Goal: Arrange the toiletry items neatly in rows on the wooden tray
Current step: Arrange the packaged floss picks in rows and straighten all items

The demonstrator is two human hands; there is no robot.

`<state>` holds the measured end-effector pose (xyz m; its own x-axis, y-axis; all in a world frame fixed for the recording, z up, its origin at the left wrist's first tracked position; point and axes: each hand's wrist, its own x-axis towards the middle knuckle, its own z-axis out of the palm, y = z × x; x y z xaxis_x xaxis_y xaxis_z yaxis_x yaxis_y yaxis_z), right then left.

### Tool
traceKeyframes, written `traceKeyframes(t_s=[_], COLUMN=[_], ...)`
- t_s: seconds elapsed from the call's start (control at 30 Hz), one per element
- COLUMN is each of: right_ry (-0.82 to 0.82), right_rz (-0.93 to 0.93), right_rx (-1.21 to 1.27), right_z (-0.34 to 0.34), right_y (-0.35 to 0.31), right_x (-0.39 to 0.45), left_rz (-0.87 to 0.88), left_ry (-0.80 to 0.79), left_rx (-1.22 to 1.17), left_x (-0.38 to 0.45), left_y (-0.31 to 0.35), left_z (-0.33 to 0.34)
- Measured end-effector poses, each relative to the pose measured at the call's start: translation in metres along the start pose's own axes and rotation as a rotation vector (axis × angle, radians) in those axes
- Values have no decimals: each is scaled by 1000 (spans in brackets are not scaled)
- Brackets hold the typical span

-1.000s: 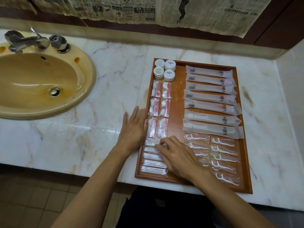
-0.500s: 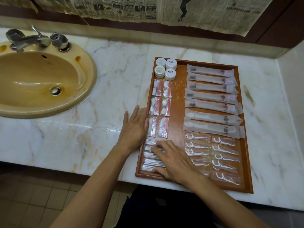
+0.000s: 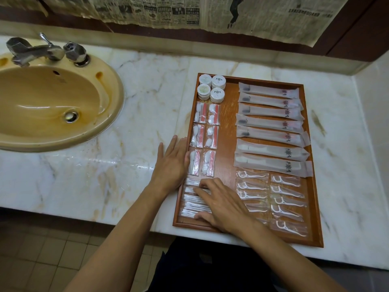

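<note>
A wooden tray (image 3: pixel 228 127) lies on the marble counter. Several round white jars (image 3: pixel 212 88) stand at its far left corner. Below them lie red-and-white sachets (image 3: pixel 205 140) in two columns. Long frosted toothbrush packets (image 3: pixel 270 125) fill the right side in a row. Floss-pick packets (image 3: pixel 271 197) lie in two columns at the near right. Cotton-swab packets (image 3: pixel 192 199) are stacked at the near left. My right hand (image 3: pixel 223 205) lies flat on the swab packets, fingers spread, hiding some. My left hand (image 3: pixel 173 163) rests flat on the counter against the tray's left edge.
A yellow-brown sink (image 3: pixel 50 108) with a metal tap (image 3: pixel 33 50) sits at the left. Newspaper sheets (image 3: pixel 210 13) hang on the back wall. The counter's front edge (image 3: pixel 84 216) runs just below the tray; a side wall (image 3: pixel 374 114) stands at the right.
My right hand has slid toward me and down over the cotton-swab packets, from their top to covering most of the stack. My left hand has stayed beside the tray.
</note>
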<state>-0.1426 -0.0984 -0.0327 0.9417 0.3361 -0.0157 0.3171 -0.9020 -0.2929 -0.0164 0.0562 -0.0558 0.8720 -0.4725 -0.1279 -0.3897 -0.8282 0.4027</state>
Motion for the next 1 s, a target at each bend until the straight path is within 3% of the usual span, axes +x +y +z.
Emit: traceKeyframes(t_s=[0.4, 0.7, 1.0], right_ry=[7, -111, -166], right_rz=[18, 145, 137], right_rx=[-8, 86, 62], right_z=[-2, -18, -19], right_y=[2, 13, 8], right_x=[2, -6, -8], left_rz=[0, -3, -2], left_ry=[9, 8, 4], left_rx=[-23, -17, -1], left_x=[-1, 0, 0], left_y=[1, -1, -1], left_z=[0, 2, 2])
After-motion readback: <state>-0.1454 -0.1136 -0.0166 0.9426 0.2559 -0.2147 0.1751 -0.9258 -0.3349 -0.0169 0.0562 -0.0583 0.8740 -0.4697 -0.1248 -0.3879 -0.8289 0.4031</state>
